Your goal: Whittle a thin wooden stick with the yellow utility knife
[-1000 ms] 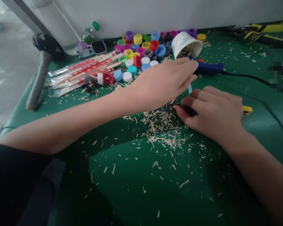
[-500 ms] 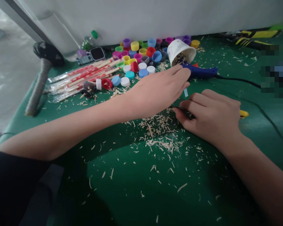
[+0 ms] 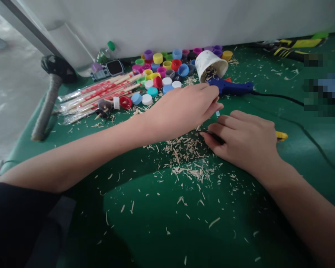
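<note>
My left hand point(image 3: 184, 108) reaches across the green table point(image 3: 162, 223), fingers together and curled down beside the blue glue gun point(image 3: 230, 87); a small pale stick end shows below its fingertips, and what they hold is hidden. My right hand point(image 3: 245, 139) lies closed on a yellow-handled tool point(image 3: 280, 136) whose dark tip pokes out at its fingertips. A heap of wood shavings point(image 3: 188, 158) lies just left of the right hand, under the left wrist.
Several coloured bottle caps point(image 3: 162, 69) crowd the back edge. A tipped white cup point(image 3: 209, 63) lies by the glue gun, whose black cord point(image 3: 296, 102) runs right. Wrapped chopsticks point(image 3: 100, 91) and a taped hammer point(image 3: 48, 96) sit at the left edge.
My left hand has drawn back from the glue gun toward my right hand, fingers curling down. The right hand stays on the tool. The view has shifted slightly.
</note>
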The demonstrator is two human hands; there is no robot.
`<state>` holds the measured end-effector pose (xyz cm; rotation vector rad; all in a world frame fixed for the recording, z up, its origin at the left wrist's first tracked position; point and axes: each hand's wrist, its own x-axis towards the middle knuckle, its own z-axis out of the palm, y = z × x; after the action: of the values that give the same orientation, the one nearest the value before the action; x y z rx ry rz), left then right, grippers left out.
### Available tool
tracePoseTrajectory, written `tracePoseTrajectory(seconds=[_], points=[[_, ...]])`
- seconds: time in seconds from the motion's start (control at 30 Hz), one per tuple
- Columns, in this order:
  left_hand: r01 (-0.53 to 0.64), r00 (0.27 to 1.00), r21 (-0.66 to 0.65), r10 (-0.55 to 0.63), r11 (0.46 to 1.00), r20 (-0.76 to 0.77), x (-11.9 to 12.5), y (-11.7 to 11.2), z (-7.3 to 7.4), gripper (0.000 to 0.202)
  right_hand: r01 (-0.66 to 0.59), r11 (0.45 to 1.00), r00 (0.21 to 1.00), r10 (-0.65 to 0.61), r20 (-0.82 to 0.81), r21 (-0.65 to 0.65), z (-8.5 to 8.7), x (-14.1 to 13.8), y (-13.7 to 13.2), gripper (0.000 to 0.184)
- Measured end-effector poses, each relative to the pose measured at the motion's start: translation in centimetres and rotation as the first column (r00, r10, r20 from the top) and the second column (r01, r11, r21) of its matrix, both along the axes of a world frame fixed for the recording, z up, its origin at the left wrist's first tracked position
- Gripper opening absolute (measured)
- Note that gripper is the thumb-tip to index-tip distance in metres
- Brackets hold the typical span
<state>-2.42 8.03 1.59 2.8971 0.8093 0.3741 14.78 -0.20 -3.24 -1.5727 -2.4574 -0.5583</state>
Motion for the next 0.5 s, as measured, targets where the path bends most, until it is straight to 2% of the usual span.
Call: tracePoseTrajectory(seconds=[0.17, 0.33, 0.5], points=[[0.003, 0.998, 0.007, -0.004, 1.0, 0.07, -0.04, 0.03, -0.14, 0.034, 0.016, 1.0, 1.0, -0.016, 0.024, 0.012, 0.24, -0.16, -0.26, 0.032], [-0.005, 0.997, -0.031, 0.007, 1.0, 0.072, -0.07, 0.09, 0.09, 0.032, 0.035, 0.999, 0.999, -0.035, 0.008, 0.016, 0.35, -0.35, -0.26, 0.033], [0.0, 0.999, -0.053, 0.003, 0.999, 0.049, -0.1, 0.09, 0.28, 0.032, 0.047, 0.998, 0.999, -0.048, -0.015, -0.039, 0.38, -0.54, -0.31, 0.032]])
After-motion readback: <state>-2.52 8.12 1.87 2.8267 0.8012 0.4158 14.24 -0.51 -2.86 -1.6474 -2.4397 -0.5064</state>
